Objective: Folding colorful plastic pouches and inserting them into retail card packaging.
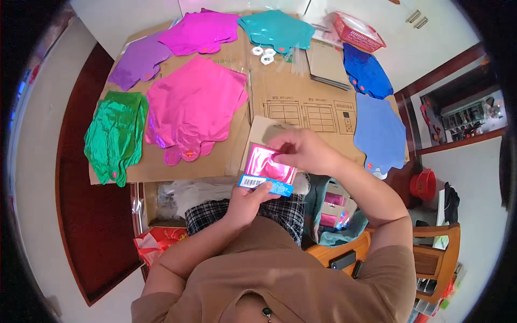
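My left hand (246,204) grips the lower edge of a small packet, its thumb lying over a blue label strip (281,188) with a barcode. The packet holds a folded shiny pink foil balloon (261,159). Over the packet's upper right my right hand (311,153) is closed, thumb and fingers pinched at the pink foil. Behind the packet a piece of plain brown card (261,131) rests at the table's near edge. To the left lies a stack of flat pink foil balloons (196,102), tails toward me.
Cardboard (301,89) covers the table. Around it lie green (114,126), purple (137,60), magenta (196,29), teal (277,29), dark blue (368,70) and light blue (379,129) foil stacks. Brown cards (329,63) and a red basket (358,32) are far right. A teal-lined bin (318,215) holds pink packets.
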Demonstrator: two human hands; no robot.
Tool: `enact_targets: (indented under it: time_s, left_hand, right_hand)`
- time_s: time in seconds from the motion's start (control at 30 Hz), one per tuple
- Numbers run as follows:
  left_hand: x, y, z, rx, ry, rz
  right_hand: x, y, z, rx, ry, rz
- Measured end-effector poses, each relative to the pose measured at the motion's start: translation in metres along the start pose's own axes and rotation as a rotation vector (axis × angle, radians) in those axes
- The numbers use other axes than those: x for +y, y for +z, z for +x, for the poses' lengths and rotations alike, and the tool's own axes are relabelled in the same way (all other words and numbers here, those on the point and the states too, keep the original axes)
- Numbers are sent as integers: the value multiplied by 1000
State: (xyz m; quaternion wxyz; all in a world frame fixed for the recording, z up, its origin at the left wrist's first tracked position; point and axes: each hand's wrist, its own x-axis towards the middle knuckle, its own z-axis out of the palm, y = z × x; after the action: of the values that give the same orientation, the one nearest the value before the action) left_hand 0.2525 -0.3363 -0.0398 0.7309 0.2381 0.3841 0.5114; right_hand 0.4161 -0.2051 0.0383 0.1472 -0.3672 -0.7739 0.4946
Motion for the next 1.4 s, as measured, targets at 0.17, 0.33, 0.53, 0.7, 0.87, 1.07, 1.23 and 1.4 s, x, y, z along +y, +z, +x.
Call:
enact_targets:
  time_s: [0.17,0.33,0.53,0.7,0.87,1.07,1.23,1.4]
  left_hand:
    - [0,1,-4,5,-16,-27]
    - [-4,-1,-5,-10,-20,2]
    - [-4,-2,-4,-4,-17,-17]
    - [-3,1,-3,20,-11,-63]
    - [0,2,-5,35,-8,-38]
    - [0,1,-2,47,-57,15]
    - [1,5,-8,104,-165,-105]
    - [2,9,-5,140,-122,-9]
  right_hand:
    - [-12,7,13,-104,127,-21]
    - [-25,0,21,-297,279,-84]
    - [-18,5,21,-225,178,-251]
    - [-30,8,11,26,-186,-470]
    - [-32,19,-3,7,-604,-671]
    - [8,37,2,-164,-504,-794]
    - [9,35,3,-135,-548,-800]
    - [8,21,9,-241,-412,-500]
